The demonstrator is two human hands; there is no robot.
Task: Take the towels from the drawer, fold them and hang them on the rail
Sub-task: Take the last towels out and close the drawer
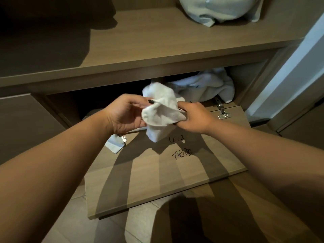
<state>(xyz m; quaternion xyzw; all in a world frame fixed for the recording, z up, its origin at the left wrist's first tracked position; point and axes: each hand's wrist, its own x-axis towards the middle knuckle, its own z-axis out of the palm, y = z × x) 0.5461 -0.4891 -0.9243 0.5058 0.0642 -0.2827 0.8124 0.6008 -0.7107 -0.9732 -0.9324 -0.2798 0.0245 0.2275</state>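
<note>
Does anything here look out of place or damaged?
Yes. The cabinet door lies flat on the floor, hinges up, seemingly detached. A cloth is caught under its left edge. Both hands hold a crumpled towel.

Single head-worn view, angled forward and down.
Scene is seen close, over both forearms, into an open lower cabinet (pixel 122 95) beneath a shelf (pixel 157 50).

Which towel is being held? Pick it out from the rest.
The small white towel, gripped by the left hand and right hand. The others lie loose in the compartment or on the shelf above.
</note>
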